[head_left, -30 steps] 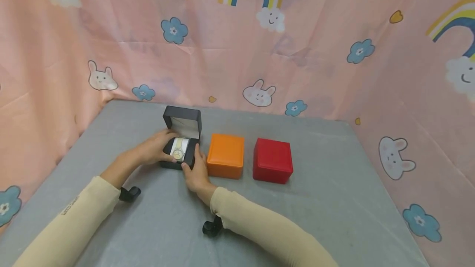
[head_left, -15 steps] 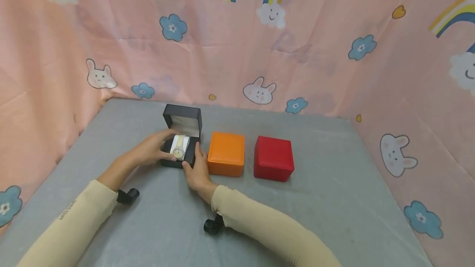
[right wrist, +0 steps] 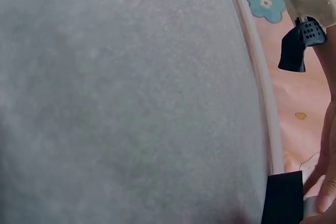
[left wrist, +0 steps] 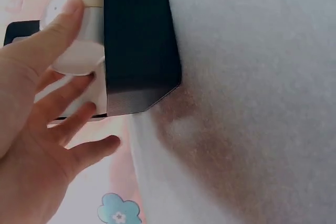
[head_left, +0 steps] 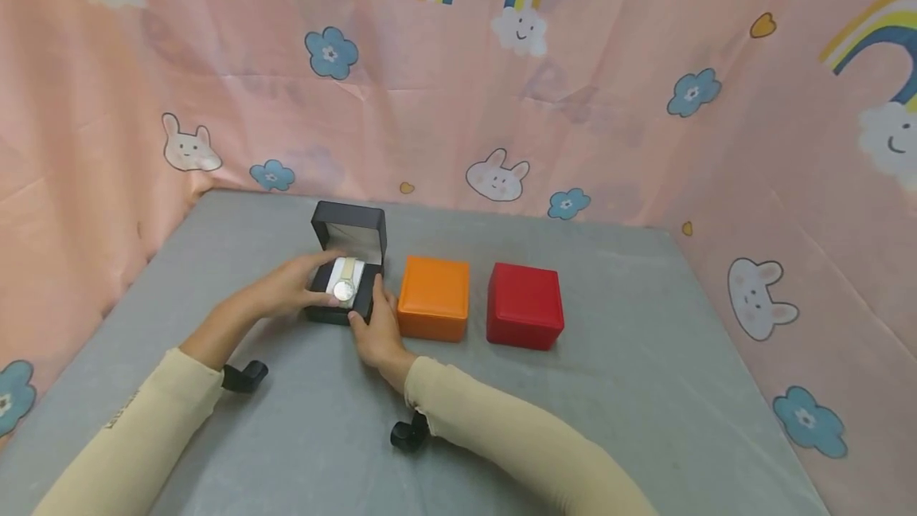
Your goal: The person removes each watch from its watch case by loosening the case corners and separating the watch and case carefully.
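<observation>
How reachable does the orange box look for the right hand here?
Probably yes: the right hand is close beside the orange box with nothing visible between them, though it currently grips the black box.

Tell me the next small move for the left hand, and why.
Perhaps ease the white cushion, with its watch, up with the left hand: it already grips the cushion, the lid of the black box stands open, and the right hand holds the box.
</observation>
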A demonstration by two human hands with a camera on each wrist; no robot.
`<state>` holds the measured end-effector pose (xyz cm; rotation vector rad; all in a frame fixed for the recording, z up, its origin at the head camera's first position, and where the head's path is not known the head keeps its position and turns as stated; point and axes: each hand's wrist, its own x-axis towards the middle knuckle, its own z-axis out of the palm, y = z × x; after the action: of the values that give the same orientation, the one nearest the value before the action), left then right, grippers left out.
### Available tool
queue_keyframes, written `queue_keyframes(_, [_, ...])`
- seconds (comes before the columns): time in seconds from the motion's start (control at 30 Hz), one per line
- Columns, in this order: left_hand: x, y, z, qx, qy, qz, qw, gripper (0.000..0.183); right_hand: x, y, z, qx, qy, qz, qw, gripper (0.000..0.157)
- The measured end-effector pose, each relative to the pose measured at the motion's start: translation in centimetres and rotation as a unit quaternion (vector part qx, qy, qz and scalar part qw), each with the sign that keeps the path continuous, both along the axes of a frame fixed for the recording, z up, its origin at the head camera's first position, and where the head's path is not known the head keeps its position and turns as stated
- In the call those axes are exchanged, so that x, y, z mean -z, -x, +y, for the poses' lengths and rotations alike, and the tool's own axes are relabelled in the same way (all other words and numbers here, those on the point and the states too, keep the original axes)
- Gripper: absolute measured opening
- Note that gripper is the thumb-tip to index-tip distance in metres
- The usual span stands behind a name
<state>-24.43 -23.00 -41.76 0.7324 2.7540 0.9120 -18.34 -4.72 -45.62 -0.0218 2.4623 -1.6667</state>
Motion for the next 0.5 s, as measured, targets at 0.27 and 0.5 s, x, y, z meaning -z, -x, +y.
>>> queue_keyframes(0.27, [-2.1, -0.3, -0.8, -0.021, -0.061, -0.014, 0.9978, 0.078, -0.4, 0.0, -0.4, -0.001, 0.002, -0.003, 1.000, 0.075])
queue_keyframes(0.5, [-2.9, -0.6, -1.3, -0.017, -0.086, -0.018, 0.9960, 0.078, -1.0, 0.2, -0.3, 0.022, -0.013, -0.012, 1.000, 0.078])
